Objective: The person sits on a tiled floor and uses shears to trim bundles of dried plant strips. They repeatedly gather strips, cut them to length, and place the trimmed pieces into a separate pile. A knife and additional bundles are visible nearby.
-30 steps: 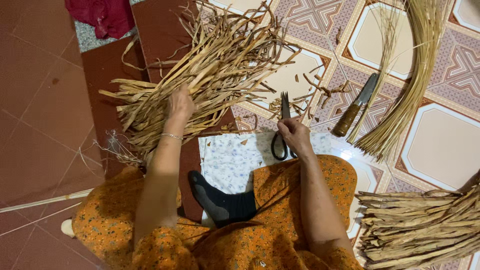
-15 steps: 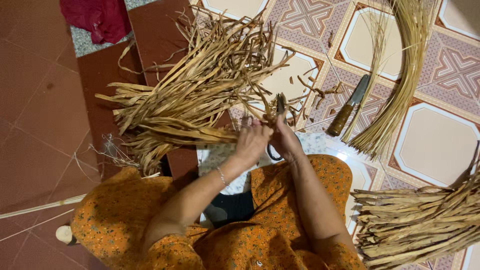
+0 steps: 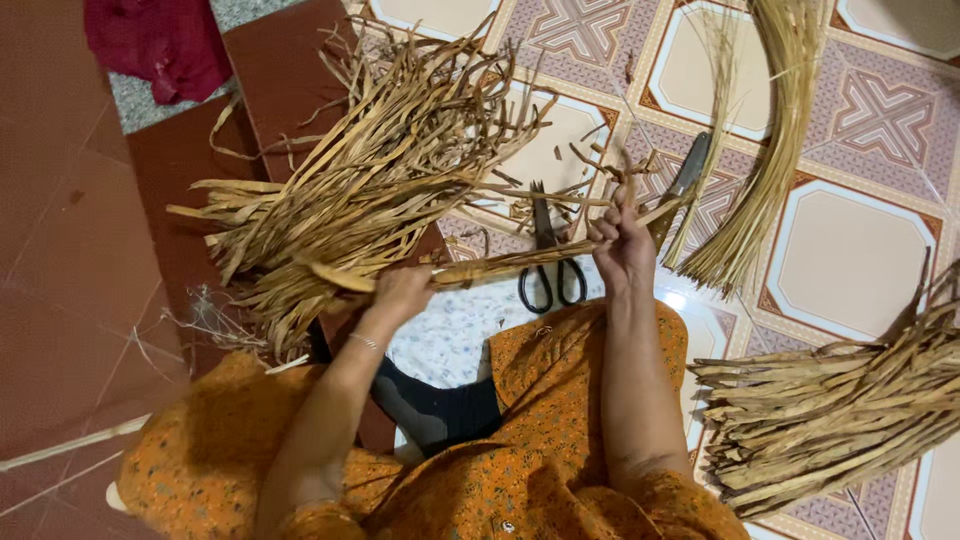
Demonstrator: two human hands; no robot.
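My left hand (image 3: 400, 290) and my right hand (image 3: 622, 240) hold one long dry leaf strip (image 3: 500, 266) stretched between them, level above my lap. The left hand grips its left end beside a big loose pile of dry strips (image 3: 370, 180). The right hand pinches the right end, fingers up. Black scissors (image 3: 545, 265) lie on the floor just under the strip, between the hands.
A knife with a dark handle (image 3: 680, 190) lies right of the right hand. A curved bundle of thin straw (image 3: 770, 150) arcs at top right. A stacked bundle of strips (image 3: 840, 410) lies at the right. A red cloth (image 3: 160, 45) sits top left.
My right hand let go of the scissors, which now lie on the floor. My left hand left the pile, and both hands now hold one strip stretched out.
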